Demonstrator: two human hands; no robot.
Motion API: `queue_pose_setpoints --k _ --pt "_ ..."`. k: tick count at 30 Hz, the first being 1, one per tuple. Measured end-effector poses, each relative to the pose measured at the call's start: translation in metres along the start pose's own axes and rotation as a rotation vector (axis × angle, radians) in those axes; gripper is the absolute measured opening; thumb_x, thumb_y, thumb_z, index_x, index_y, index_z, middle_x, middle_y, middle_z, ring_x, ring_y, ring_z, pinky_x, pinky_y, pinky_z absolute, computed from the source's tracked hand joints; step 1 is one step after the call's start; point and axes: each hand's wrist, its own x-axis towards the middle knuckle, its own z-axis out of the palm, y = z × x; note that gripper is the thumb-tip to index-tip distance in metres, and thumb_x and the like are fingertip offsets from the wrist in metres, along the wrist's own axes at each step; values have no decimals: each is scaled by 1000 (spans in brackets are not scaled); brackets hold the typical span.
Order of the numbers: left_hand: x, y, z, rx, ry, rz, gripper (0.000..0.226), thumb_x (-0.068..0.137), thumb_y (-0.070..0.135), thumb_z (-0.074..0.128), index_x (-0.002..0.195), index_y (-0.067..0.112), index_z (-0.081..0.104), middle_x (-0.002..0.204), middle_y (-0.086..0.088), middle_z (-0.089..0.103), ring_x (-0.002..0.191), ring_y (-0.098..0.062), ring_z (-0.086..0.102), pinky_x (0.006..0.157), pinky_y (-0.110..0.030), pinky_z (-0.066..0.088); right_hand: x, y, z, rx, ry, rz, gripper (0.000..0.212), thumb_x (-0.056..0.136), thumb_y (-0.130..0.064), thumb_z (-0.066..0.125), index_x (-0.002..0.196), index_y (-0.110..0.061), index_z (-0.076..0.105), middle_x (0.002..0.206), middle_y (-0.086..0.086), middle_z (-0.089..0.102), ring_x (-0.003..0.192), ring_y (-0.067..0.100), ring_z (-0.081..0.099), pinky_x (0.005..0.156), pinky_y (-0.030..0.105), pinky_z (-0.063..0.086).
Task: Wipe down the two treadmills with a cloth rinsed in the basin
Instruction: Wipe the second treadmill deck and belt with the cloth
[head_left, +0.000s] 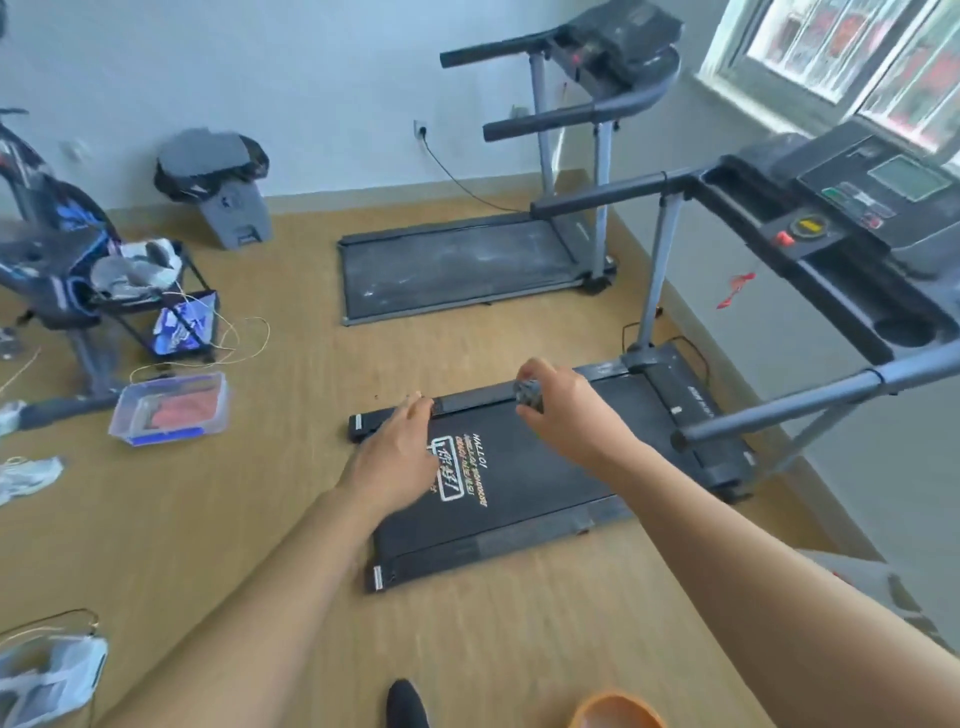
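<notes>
Hands (400, 457), cloth (530, 396) over near treadmill (540, 499)

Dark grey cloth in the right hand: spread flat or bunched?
Bunched. The dark grey cloth is a small wad gripped by the right hand over the near black treadmill.

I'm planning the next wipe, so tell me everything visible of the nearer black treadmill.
The nearer black treadmill stands on the wooden floor, its dark belt printed with a white logo. Grey uprights carry padded handrails and a console with a screen, red knob and cup well. The right-hand grip holds a dark wadded cloth at its far side rail; the left-hand grip reaches the same rail.
</notes>
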Motion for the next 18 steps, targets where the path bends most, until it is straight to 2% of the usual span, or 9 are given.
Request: queue_pose_setpoints --k 3,5,8,10,12,14,18 --pt "49 -40 -27 -47 -25 -11 73 102 21 56 166 17 19 177 -2 13 153 -28 37 119 -42 39 66 -27 17 -3 -28 22 32 97 -14 66 128 -18 59 112 9 54 87 31 60 72 39 55" --pt "81 -58 -45 -97 -38 -28 70 102 22 58 163 15 25 174 -4 20 150 -29 39 119 -39 37 102 -40 21 -6 -33 22 41 93 -8 67 131 -18 56 110 7 51 86 28 57 73 38 52" --pt "137 -69 -74 -118 -66 -36 61 102 19 57 157 7 33 168 -9 29 149 -29 40 116 -35 34 155 -53 15 12 -15 -1 47 88 -1 64 126 -21 44 98 7 57 70 22 55 57 36 44" --pt "180 -67 -92 -148 -61 -52 56 102 17 56 153 6 37 163 -11 36 144 -29 44 109 -31 37 194 -52 8 34 17 25 42 89 -3 65 117 -22 38 87 6 61 64 20 57 54 38 46" --pt "221 -64 -108 -162 -53 -43 62 103 18 55 160 9 31 167 -9 32 146 -28 43 109 -30 35 235 -48 0 42 33 61 35 90 -10 67 110 -20 41 90 7 63 68 25 60 61 42 53" --pt "262 -62 -128 -152 -61 -16 69 104 22 57 164 11 25 172 -6 23 151 -27 37 115 -31 33 280 -43 -10 49 17 82 32 88 -15 71 106 -19 45 95 8 64 75 29 61 66 43 55" --pt "351 -65 -167 -124 -71 -7 74 105 39 61 164 14 23 177 -6 9 151 -31 41 115 -38 38 377 -37 -34 130 -30 78 30 92 -22 72 107 -17 47 92 3 64 74 26 62 66 42 55"
